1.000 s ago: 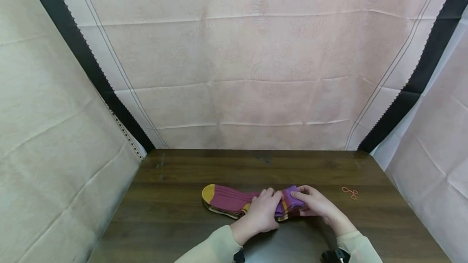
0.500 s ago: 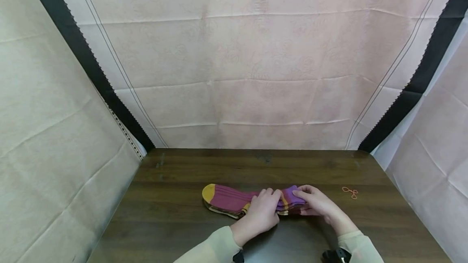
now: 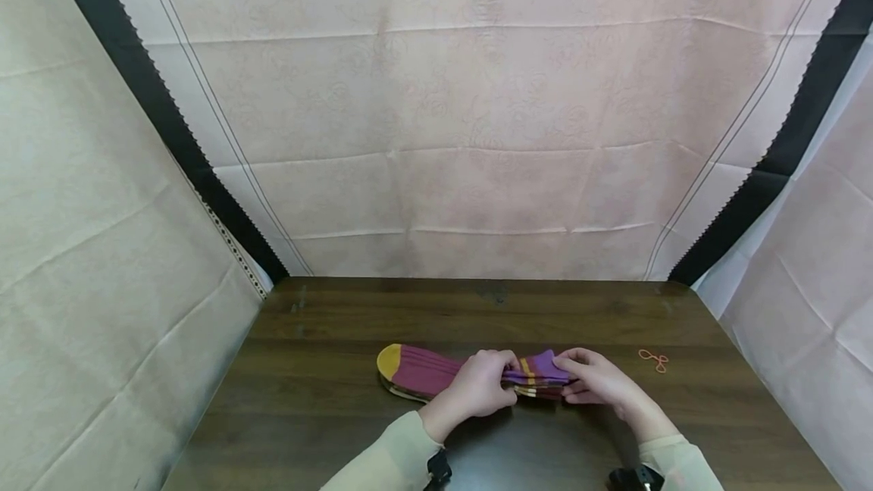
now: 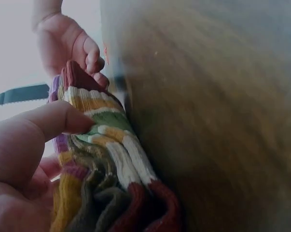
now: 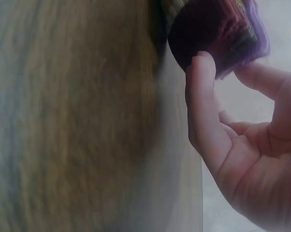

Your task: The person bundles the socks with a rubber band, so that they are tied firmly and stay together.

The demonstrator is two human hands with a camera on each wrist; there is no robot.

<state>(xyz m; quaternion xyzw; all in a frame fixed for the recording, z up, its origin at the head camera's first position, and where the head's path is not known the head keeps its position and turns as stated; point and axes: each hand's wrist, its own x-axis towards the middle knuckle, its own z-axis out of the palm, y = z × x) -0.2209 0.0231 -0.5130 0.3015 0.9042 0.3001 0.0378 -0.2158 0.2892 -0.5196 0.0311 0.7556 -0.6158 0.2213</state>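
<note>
A stack of ribbed socks [image 3: 426, 371] lies across the table, its yellow and maroon toe end pointing left in the head view. My left hand [image 3: 480, 386] grips the stack near its middle, thumb on the near side. The left wrist view shows that thumb [image 4: 63, 118] against layered edges in green, white, yellow and dark red. At the purple cuff end, my right hand [image 3: 600, 383] pinches the layers between thumb and fingers. In the right wrist view the dark red bottom layer [image 5: 208, 29] meets a fingertip, with purple at the other side.
Two thin orange loops, like rubber bands [image 3: 653, 360], lie on the wooden table [image 3: 327, 400] to the right of the right hand. Pale cloth walls [image 3: 436, 112] with black edging rise behind and at both sides.
My left hand has shifted slightly from over the top of the stack to its near side, uncovering more of the striped part. The right hand has edged slightly right, still at the cuffs.
</note>
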